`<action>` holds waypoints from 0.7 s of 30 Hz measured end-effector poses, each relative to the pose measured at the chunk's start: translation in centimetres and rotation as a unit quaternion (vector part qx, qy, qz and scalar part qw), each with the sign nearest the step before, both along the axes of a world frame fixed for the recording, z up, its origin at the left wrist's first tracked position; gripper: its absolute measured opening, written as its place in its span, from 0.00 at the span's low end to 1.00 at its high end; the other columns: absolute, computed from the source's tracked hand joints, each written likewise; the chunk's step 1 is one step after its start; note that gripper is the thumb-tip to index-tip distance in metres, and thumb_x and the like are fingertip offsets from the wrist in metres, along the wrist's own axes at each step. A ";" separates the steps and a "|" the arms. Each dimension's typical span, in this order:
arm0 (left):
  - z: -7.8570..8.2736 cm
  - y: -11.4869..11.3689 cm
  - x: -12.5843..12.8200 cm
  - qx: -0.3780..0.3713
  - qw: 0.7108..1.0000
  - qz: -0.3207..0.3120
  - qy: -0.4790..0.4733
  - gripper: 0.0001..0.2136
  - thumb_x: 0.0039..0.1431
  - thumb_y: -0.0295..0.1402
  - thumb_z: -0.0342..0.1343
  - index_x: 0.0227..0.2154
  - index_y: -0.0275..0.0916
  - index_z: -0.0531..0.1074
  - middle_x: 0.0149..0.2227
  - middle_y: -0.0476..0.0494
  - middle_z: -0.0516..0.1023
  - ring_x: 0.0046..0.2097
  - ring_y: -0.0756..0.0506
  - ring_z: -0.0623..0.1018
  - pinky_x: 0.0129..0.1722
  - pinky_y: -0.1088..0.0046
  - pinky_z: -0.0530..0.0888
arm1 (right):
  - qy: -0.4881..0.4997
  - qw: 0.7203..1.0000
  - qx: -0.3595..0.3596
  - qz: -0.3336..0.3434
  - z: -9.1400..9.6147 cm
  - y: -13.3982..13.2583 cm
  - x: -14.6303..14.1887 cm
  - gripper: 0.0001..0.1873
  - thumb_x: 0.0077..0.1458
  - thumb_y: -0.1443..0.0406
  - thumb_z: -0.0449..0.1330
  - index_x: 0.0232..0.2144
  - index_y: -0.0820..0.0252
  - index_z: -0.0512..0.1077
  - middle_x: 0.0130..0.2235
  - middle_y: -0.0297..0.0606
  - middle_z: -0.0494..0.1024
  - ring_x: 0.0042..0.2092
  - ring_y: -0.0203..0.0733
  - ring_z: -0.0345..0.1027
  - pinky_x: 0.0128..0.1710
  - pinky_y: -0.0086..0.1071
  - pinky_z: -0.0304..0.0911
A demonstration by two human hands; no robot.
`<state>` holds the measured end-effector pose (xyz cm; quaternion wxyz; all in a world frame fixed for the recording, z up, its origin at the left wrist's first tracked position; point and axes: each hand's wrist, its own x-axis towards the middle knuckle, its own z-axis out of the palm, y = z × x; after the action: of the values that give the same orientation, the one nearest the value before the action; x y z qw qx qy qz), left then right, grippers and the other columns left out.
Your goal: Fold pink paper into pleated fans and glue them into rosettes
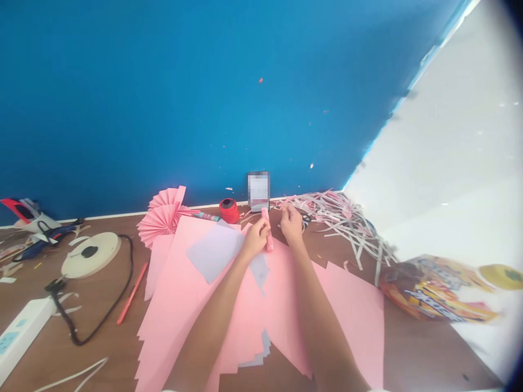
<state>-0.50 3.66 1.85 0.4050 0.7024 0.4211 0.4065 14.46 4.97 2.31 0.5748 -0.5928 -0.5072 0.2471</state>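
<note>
One folded pink paper strip [266, 228] is pinched by the left hand [256, 238], fingers of the right hand [291, 224] are curled narrow just beside it, black scissors [305, 220] are seen just past those fingers, a pink paper sheet [286, 305] is laid below them

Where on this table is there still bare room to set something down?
Bare brown tabletop lies between the large pink paper sheets and the colourful printed plastic bag. Another patch sits below the red pen, beside the black cord. It's crowded around the left hand and right hand, by the shredded paper strips and red twine spool.

The left hand [255, 239] and right hand [291, 224] are bare.
</note>
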 end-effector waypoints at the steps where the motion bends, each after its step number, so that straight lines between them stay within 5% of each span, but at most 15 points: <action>1: 0.2 -0.2 0.0 0.015 1.000 -0.007 0.016 0.05 0.60 0.29 0.47 0.29 0.40 0.65 0.25 0.52 0.67 0.29 0.49 0.66 0.33 0.74 0.61 | -0.019 1.000 0.005 -0.016 0.0 0.0 -0.1 0.12 0.59 0.60 0.48 0.32 0.58 0.69 0.29 0.39 0.72 0.32 0.42 0.63 0.34 0.34 0.56; 7: 0.7 -1.3 0.5 0.145 0.982 -0.059 0.103 0.08 0.63 0.29 0.43 0.32 0.40 0.66 0.33 0.43 0.70 0.38 0.44 0.69 0.39 0.70 0.63 | 0.044 0.996 0.038 -0.066 0.0 0.3 -0.2 0.15 0.60 0.57 0.48 0.35 0.59 0.70 0.31 0.39 0.73 0.32 0.41 0.64 0.33 0.33 0.58; 12: 0.4 -1.3 1.2 0.210 0.962 -0.086 0.153 0.10 0.65 0.29 0.41 0.31 0.40 0.67 0.33 0.41 0.71 0.39 0.42 0.68 0.42 0.66 0.63 | 0.105 0.994 0.029 0.015 0.5 0.3 -0.5 0.20 0.58 0.51 0.51 0.35 0.60 0.73 0.24 0.35 0.69 0.26 0.38 0.59 0.26 0.30 0.55; 21: 0.6 -1.4 1.0 0.196 0.966 -0.086 0.145 0.10 0.65 0.30 0.39 0.32 0.41 0.65 0.33 0.42 0.70 0.37 0.43 0.66 0.41 0.66 0.63 | 0.005 0.995 -0.035 0.092 0.2 0.2 0.1 0.20 0.44 0.66 0.55 0.42 0.63 0.76 0.16 0.24 0.56 0.20 0.32 0.46 0.21 0.28 0.46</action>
<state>0.50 2.22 2.41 0.2275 0.8534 0.3253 0.3379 14.58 5.15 2.54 0.5312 -0.5621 -0.5475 0.3197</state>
